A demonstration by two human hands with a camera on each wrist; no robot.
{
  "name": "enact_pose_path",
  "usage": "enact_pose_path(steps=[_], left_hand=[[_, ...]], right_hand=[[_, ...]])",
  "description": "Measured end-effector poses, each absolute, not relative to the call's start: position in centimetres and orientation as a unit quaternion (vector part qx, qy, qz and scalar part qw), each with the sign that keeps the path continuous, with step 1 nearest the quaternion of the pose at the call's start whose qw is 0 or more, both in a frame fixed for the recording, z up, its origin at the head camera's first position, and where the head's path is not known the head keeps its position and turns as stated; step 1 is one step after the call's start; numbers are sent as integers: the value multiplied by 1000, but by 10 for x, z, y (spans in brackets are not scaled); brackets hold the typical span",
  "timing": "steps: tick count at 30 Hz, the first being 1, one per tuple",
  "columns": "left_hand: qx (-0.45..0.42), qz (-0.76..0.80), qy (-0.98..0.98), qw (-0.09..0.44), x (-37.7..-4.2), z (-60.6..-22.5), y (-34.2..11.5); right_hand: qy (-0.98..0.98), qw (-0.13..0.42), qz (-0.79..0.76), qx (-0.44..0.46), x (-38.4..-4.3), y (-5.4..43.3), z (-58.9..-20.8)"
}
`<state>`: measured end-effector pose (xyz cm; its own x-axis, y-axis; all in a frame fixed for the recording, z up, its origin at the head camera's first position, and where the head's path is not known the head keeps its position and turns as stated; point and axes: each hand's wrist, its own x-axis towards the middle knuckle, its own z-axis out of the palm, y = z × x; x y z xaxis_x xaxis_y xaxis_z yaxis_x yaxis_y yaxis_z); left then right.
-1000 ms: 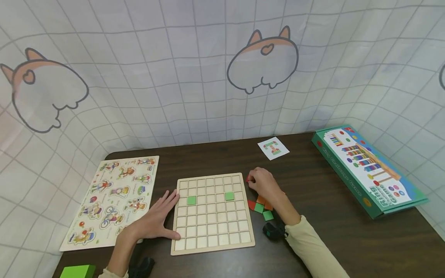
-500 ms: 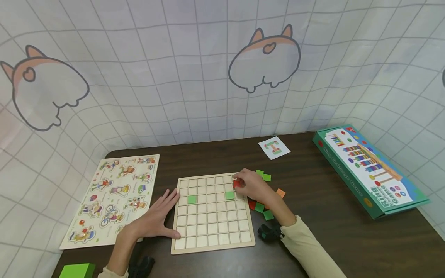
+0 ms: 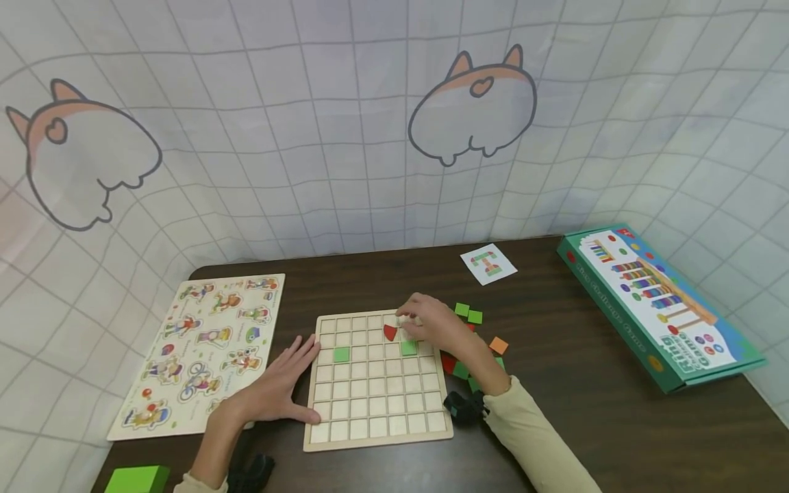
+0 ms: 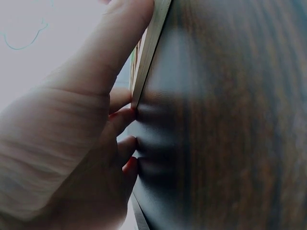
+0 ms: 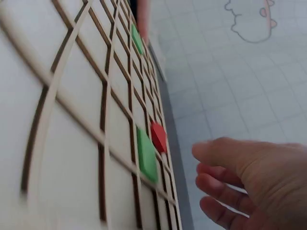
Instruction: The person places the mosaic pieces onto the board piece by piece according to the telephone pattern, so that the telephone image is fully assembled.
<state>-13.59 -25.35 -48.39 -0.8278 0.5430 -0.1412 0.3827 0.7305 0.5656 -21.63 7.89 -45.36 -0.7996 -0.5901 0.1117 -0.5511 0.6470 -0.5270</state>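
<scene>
A wooden grid board [image 3: 374, 448] lies flat on the dark table. My left hand [image 3: 271, 392] rests at its left side, fingers spread, with the thumb and fingertips touching the edge. Two green square tiles, a left one [image 3: 342, 354] and a right one [image 3: 409, 348], sit in grid cells. Near the board's top right lies a red quarter-circle piece [image 3: 390, 333], which looks a little raised from the grid in the right wrist view. My right hand [image 3: 435, 324] hovers just right of this piece. In the right wrist view its loosely bent fingers [image 5: 218, 184] hold nothing.
Green tiles [image 3: 468, 313], an orange tile [image 3: 498, 345] and red pieces [image 3: 448, 363] lie right of the board, partly hidden by my right arm. A pattern card [image 3: 489, 263] lies behind. A picture puzzle [image 3: 203, 356] stands left, a game box [image 3: 659, 301] right, a green block [image 3: 137, 479] front left.
My right hand has carried the red piece from beside the board leftward onto the grid and let go of it. The left hand has stayed at the board's edge.
</scene>
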Motion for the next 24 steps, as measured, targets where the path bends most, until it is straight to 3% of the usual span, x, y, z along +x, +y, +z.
enact_pose_path(steps=[8,24], left_hand=[[256,272,915,154,-136,-488,-255],[248,267,918,159,-137,-483,-253]], right_hand=[[886,56,-174,-427,-220,59,-459],[877,73,-286,-380,-227,89,-460]])
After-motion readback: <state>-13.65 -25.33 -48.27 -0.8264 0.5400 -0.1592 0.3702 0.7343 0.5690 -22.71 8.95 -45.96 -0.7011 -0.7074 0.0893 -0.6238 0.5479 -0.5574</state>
